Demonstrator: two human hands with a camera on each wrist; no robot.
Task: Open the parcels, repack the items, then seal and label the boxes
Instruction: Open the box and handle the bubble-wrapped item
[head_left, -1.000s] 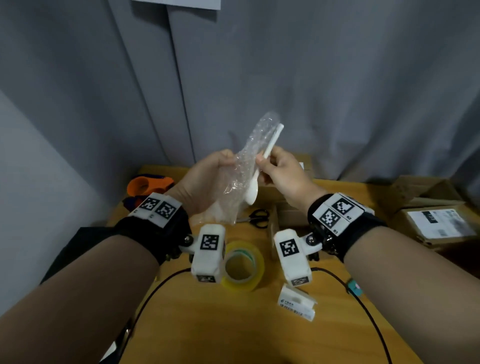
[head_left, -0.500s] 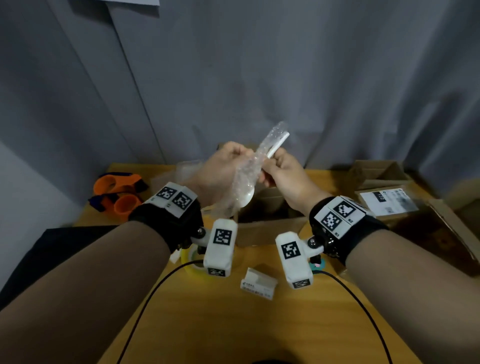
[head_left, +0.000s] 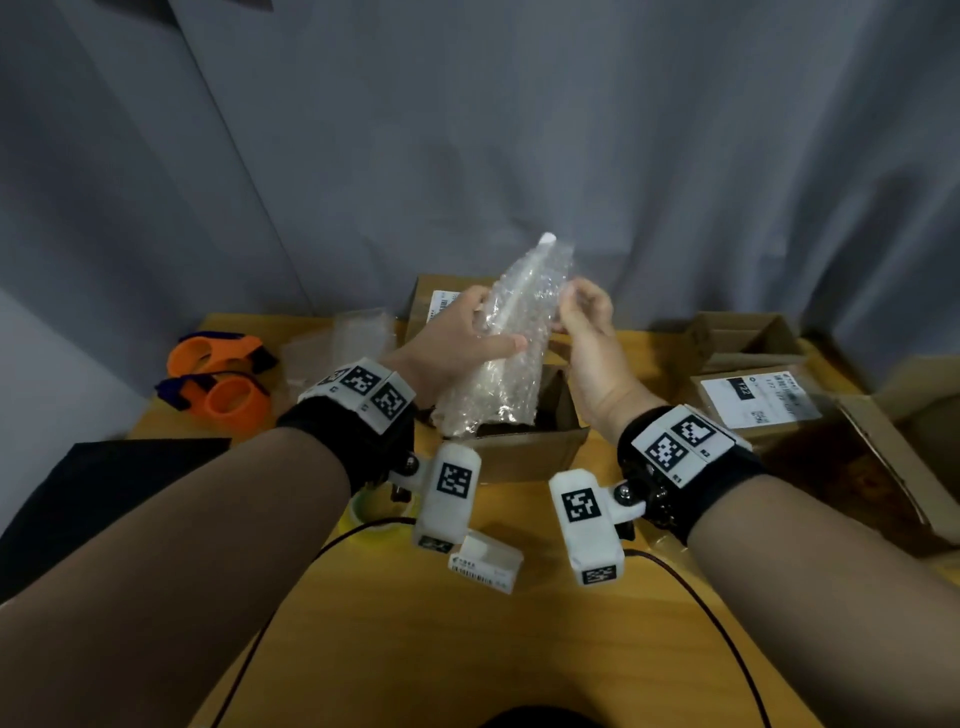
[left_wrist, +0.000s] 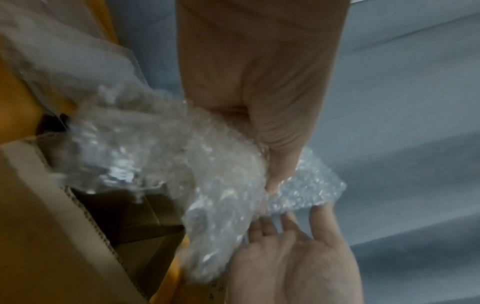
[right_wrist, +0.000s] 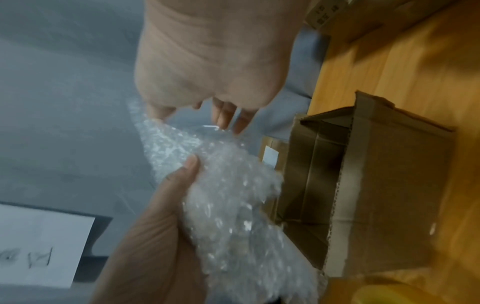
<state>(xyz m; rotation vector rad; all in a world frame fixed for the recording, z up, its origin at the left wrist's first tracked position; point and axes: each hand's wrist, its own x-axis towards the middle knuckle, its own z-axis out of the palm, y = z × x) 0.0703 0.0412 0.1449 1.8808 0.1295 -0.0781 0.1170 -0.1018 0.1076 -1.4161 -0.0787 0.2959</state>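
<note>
My left hand (head_left: 470, 338) grips a clear bubble-wrap bag (head_left: 506, 364) upright above an open cardboard box (head_left: 524, 452), thumb across its front. A white spoon's handle tip (head_left: 546, 239) pokes out of the top of the bag; the rest shows only faintly through the wrap. My right hand (head_left: 569, 306) pinches the bag's upper right edge. In the left wrist view my left thumb (left_wrist: 280, 148) presses the bubble wrap (left_wrist: 202, 164) and the right fingers (left_wrist: 285, 220) hold its edge. In the right wrist view the right fingers (right_wrist: 226, 117) meet the wrap (right_wrist: 228, 195) beside the box (right_wrist: 376, 185).
Two orange tape dispensers (head_left: 218, 374) lie at the back left. A yellow tape roll (head_left: 366, 514) and a small white label pack (head_left: 485, 564) sit near my wrists. Labelled and open cardboard boxes (head_left: 753, 400) stand at the right, another box (head_left: 431, 301) behind. A grey curtain hangs behind the wooden table (head_left: 467, 649).
The spoon has slid down into the bubble-wrap bag. My right hand let go of its handle and now pinches the bag's edge. Both hands now sit above the open box.
</note>
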